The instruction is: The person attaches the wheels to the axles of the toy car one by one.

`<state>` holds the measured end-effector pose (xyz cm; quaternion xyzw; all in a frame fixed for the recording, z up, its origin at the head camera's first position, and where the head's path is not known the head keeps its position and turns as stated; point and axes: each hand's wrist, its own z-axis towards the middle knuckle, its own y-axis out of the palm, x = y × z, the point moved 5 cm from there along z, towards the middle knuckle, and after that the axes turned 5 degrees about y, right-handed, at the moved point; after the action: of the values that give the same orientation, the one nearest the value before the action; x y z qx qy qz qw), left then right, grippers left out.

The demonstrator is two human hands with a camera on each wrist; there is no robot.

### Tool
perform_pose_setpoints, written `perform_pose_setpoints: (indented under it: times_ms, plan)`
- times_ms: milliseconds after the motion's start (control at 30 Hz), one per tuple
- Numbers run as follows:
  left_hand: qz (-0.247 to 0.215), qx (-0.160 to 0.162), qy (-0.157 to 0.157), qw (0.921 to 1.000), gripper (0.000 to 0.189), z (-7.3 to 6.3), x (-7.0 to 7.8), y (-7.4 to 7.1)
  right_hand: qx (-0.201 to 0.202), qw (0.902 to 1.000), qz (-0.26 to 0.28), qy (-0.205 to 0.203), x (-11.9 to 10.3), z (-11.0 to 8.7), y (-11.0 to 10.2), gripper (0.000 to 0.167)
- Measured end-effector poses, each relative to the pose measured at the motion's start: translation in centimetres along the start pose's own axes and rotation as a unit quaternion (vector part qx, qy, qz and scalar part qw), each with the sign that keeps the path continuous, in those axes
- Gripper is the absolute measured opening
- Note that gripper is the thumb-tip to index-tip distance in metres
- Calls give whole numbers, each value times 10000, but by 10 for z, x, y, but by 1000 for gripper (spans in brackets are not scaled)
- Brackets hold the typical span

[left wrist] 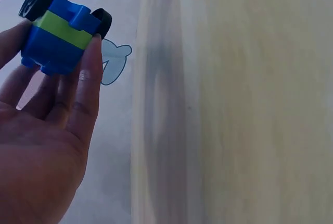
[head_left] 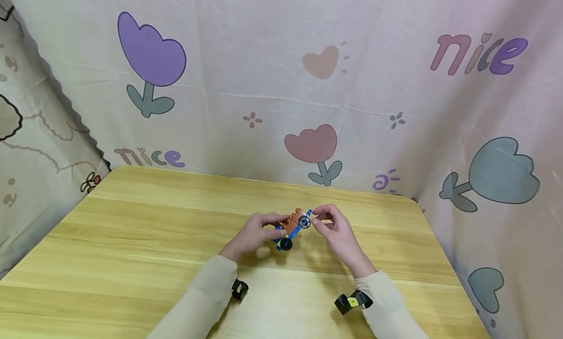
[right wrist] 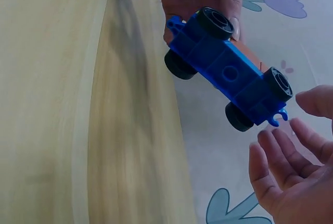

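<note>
A toy car (head_left: 291,227) built of blocks, with an orange upper part and black wheels, is held tilted above the table by my left hand (head_left: 251,235). In the left wrist view, thumb and fingers grip the blue and lime-green end of the toy car (left wrist: 61,30). Its blue underside faces the right wrist view, where the toy car (right wrist: 229,73) shows a small hook at its lower end. Close to that hook, my right hand (right wrist: 291,166) has its fingers loosely bent and apart, holding nothing. In the head view the right hand (head_left: 337,234) is beside the raised wheel.
Beneath both hands lies a wood-grain table (head_left: 145,231). A patterned cloth (head_left: 246,70) with flowers and lettering hangs behind its back edge and along the sides. Black wrist cameras sit on both sleeves, low over the tabletop.
</note>
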<state>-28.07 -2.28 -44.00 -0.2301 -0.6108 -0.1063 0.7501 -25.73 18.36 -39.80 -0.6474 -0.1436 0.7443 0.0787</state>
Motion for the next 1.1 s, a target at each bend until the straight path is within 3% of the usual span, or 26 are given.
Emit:
perform_pose_setpoints:
  times_ms: [200,267,700,967,1100]
  plan:
    - [0,-152,139,9998,37,-1,1,1,49,9999,-82,66,-3,0,0,20]
    - [47,-187,174,9997,36,-2,1,1,19,9999,-101,43,8,4,0,22]
    - [249,-280,358,9987,31,0,3,-1,-561,9955,-742,175,15,4,5,30]
    - [-100,-156,17,9998,37,-2,0,-2,-972,9921,-787,98,15,1,7,33]
    - [-76,-136,7,9999,35,-2,1,-3,-1055,9912,-780,162,18,0,8,27]
